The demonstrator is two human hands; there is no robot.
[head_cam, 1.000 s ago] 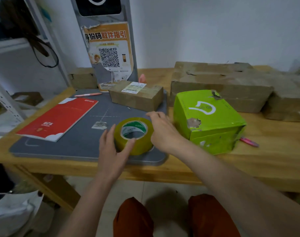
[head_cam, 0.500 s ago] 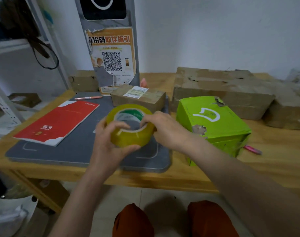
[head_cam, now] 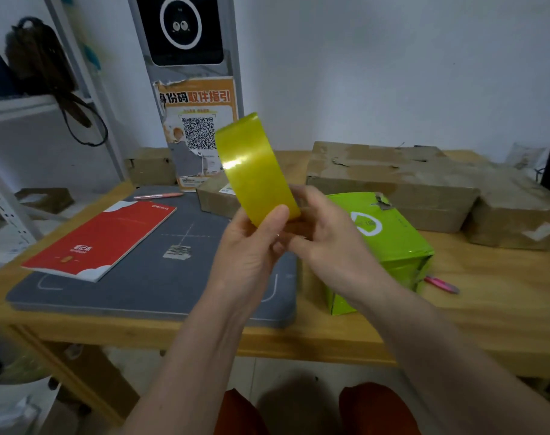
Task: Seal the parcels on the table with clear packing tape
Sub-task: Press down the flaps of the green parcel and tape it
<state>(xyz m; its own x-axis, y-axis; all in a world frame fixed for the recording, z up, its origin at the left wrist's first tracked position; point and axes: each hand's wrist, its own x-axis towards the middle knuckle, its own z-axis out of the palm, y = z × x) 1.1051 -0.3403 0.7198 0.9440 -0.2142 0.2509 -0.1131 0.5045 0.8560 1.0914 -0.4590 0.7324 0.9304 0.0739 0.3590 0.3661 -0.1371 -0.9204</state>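
Both hands are on the yellowish roll of clear packing tape (head_cam: 255, 171), and it's up in the air, edge-on to the camera, its band face catching a glare. Left hand (head_cam: 251, 246) pinches the lower rim with the thumb pressed on the outer band; right hand (head_cam: 324, 237) curls in from the other side at the same low edge, fingers seemingly working at the tape, though whether they have the loose end I can't tell. Now the relation that matters: the bright green cardboard parcel (head_cam: 389, 243) sits directly behind and below the right hand, so that hand is the nearer one. Its long axis runs away from the person toward the wall, and the roll hangs just off the parcel's near-left corner. Beyond the green parcel lie large brown cardboard parcels (head_cam: 393, 180); to its left, a small brown labelled box (head_cam: 217, 196). My read: finding the tape end comes first, then pulling a strip rightward over that green lid.
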